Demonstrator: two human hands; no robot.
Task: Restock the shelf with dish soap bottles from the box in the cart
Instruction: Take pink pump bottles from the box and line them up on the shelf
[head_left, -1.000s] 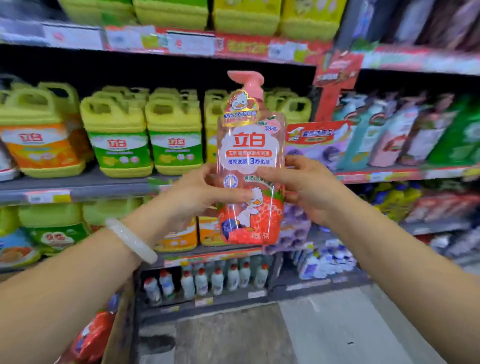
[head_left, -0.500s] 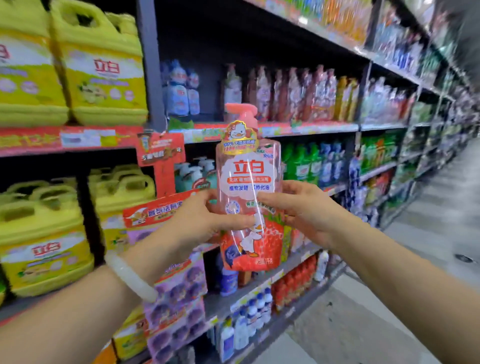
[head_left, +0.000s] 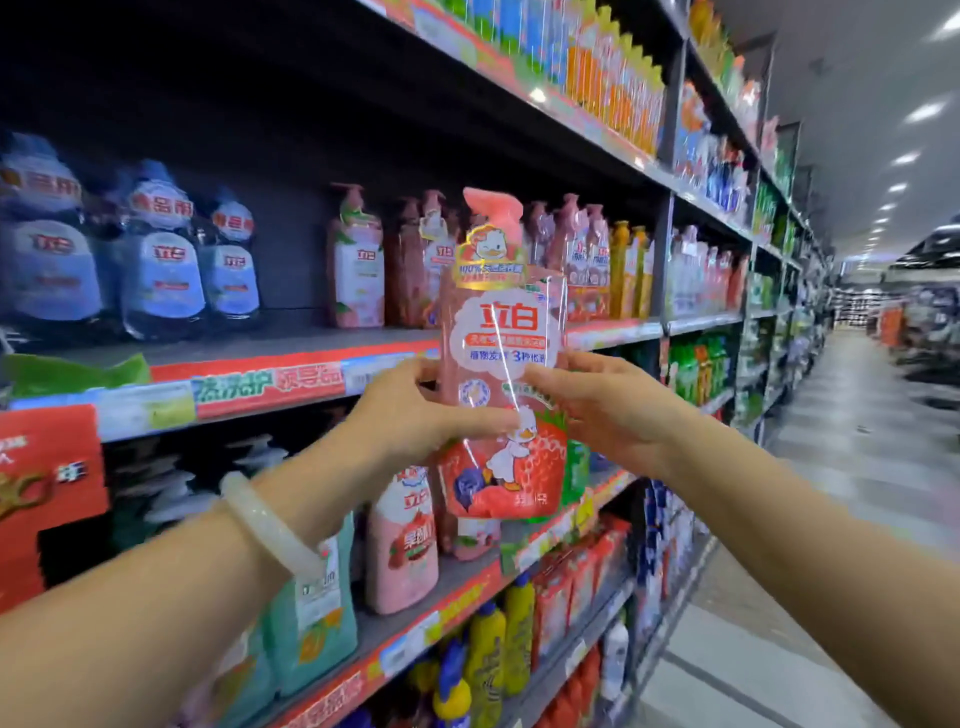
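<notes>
Dish soap bottle (head_left: 501, 364) between both hands

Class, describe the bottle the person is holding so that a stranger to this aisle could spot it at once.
Start at the long shelf of soaps running down the left of the aisle. In front of its pink bottles, both hands hold one pink pump bottle upright. Unlike its neighbours, it stands on no shelf and shows a white duck and a big strawberry.
</notes>
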